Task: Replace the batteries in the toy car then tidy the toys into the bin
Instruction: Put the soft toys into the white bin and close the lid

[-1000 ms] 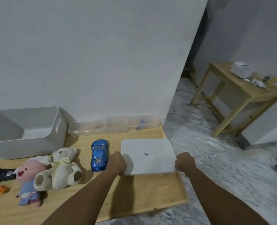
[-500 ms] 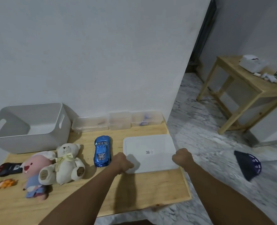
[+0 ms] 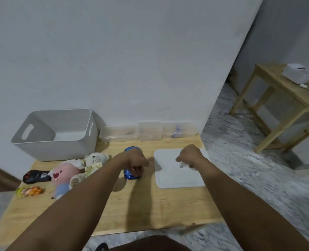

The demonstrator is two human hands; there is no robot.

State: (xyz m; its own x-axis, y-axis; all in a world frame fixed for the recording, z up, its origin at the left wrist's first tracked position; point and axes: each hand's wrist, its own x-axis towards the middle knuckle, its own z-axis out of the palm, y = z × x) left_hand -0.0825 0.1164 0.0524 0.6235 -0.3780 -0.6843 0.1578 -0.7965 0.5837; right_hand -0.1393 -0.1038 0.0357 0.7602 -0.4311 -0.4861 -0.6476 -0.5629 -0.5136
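The blue toy car lies on the wooden table, mid-table, pointing away from me. My left hand rests on top of it with the fingers curled around its body; only the car's front and rear tips show. My right hand hovers as a loose fist over the far part of the flat white tray, holding nothing visible. The white bin stands empty at the back left. In front of it lie a cream teddy bear and a pink plush.
A black remote and a small orange-yellow toy lie near the table's left edge. Clear plastic boxes line the wall behind the car. The table's right edge drops to a marble floor; a second wooden table stands far right.
Both hands let go of the white tray's edges. My left hand moved left onto the blue car; my right hand moved forward over the tray. The view tilted down and left.
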